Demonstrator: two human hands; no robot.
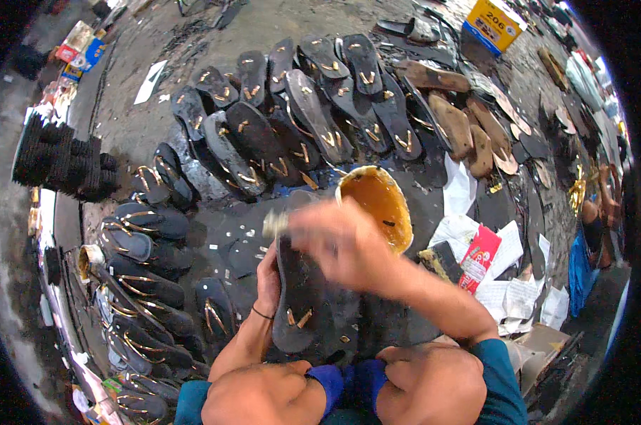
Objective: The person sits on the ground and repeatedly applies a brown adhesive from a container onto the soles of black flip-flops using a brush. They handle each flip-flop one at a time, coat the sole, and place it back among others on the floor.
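Head view, looking down onto a dark workshop floor: a black sandal sole is held upright between the knees, its heel end low and two tan strap tabs seen near its lower part. The left hand is wrapped around the sole's left edge, fingers closed on it, a thin band seen at the wrist. The right hand is blurred above the top of the sole; a small pale tool is seen at its fingertips, but whether the fingers are pinched on it cannot be told. Just behind the right hand a bowl coated in amber glue is set on the floor. Rows of finished black soles are fanned beyond it, more with gold straps stacked to the left, a few brown soles to the upper right. Papers and a red packet are lying near the right forearm, a yellow box far off at the top
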